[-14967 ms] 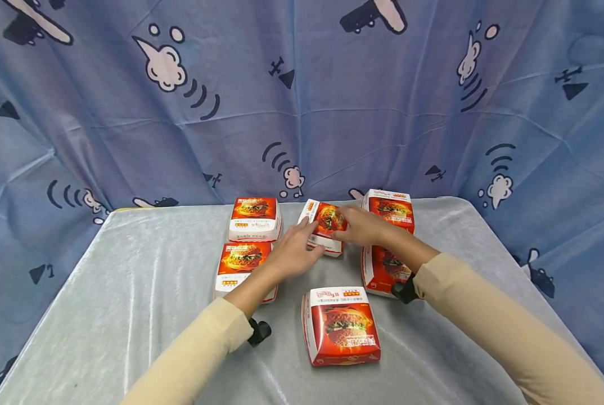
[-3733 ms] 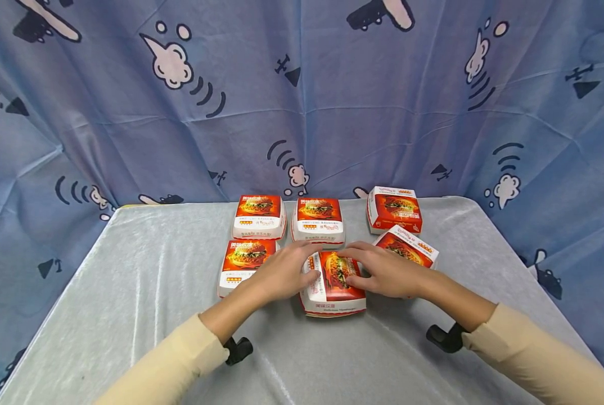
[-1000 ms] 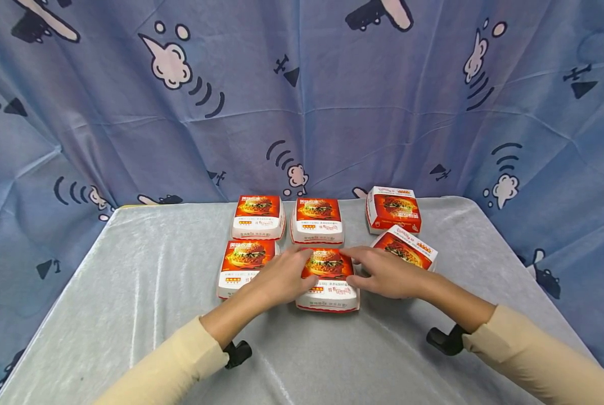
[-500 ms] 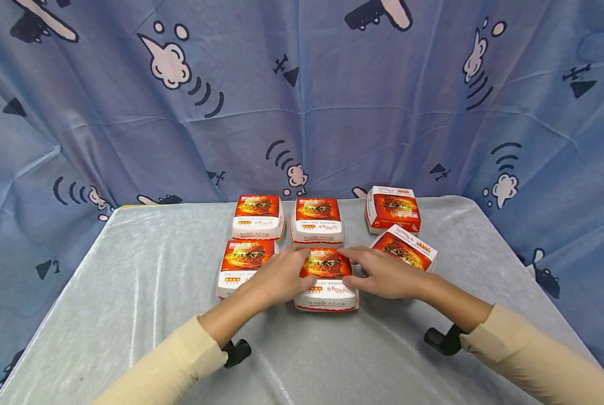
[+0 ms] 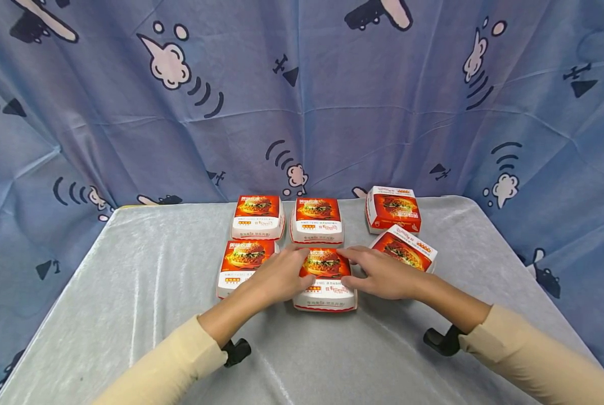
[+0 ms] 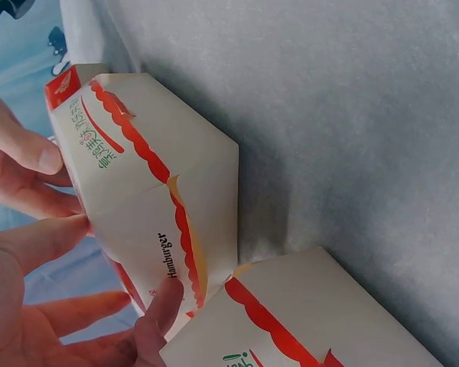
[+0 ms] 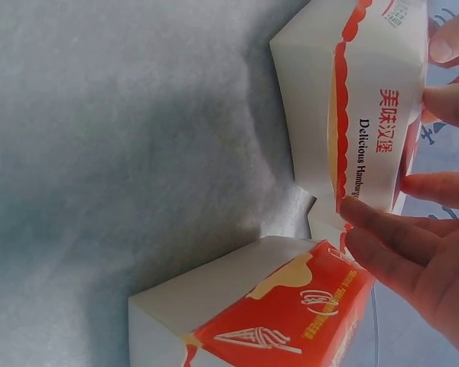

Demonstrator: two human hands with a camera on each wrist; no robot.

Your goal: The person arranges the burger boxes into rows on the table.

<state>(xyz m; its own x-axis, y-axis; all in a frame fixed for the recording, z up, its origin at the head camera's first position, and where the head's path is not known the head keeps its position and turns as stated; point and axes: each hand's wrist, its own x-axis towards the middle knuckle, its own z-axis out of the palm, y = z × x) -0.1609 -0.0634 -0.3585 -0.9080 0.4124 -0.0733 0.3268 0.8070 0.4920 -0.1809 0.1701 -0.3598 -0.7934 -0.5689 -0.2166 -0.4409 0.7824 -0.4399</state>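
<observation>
A red and white hamburger box (image 5: pixel 327 288) sits on the grey cloth between my hands, its burger picture facing away at the back and its white band towards me. My left hand (image 5: pixel 279 277) holds its left side, the thumb at the top edge and a fingertip on the printed side wall (image 6: pixel 141 214) in the left wrist view. My right hand (image 5: pixel 385 274) holds the right side likewise; in the right wrist view its fingers touch the wall reading "Delicious Hamburger" (image 7: pixel 375 145). Another hamburger box (image 5: pixel 245 260), partly hidden by my left hand, lies close on the left.
Behind stand two matching boxes, left (image 5: pixel 257 218) and middle (image 5: pixel 316 220). At right a box (image 5: pixel 393 209) faces the other way, and a skewed box (image 5: pixel 405 247) lies behind my right hand. A blue patterned curtain (image 5: pixel 302 101) hangs beyond the grey tablecloth (image 5: pixel 170 270).
Since the oldest frame, the middle back box got straightened, and the front box moved back and turned round between my hands. The nearer right box became skewed. Lately the held box slid slightly left.
</observation>
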